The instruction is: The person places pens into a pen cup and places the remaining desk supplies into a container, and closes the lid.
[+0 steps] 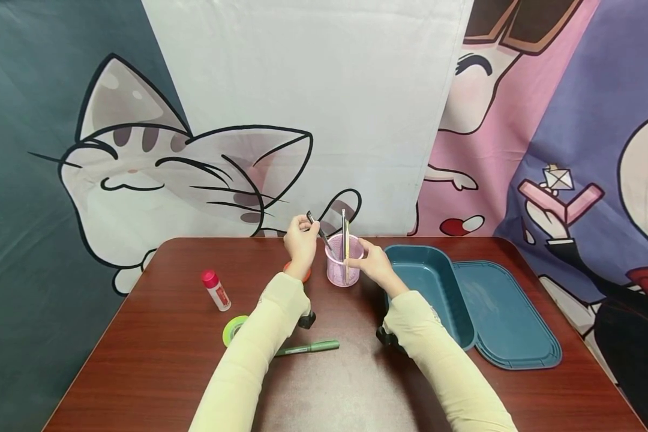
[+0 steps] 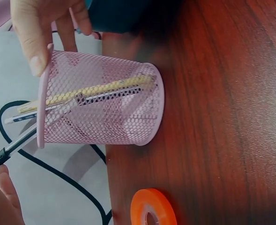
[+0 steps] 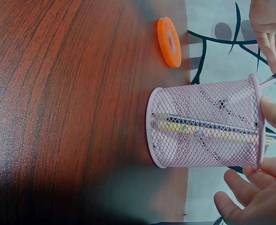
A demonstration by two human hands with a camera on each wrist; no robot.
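A pink mesh pen cup (image 1: 335, 273) stands upright toward the table's far edge. In the head view my left hand (image 1: 300, 243) pinches a pen with a black grip (image 2: 16, 146) over the cup's left side. The pen slants, its clear lower part passing inside the rim. My right hand (image 1: 375, 264) holds the cup by its rim, with the thumb (image 3: 274, 115) on one side and fingers on the other. A yellow pencil (image 2: 100, 89) and a dark pencil (image 2: 110, 95) lean together inside the cup, showing through the mesh.
An orange tape roll (image 3: 169, 43) sits left of the cup. Farther left are a red-capped glue stick (image 1: 216, 291), a green tape roll (image 1: 228, 331) and a green pen (image 1: 315, 346), partly behind my left sleeve. At right lie a teal box (image 1: 467, 324) and its lid (image 1: 510, 318).
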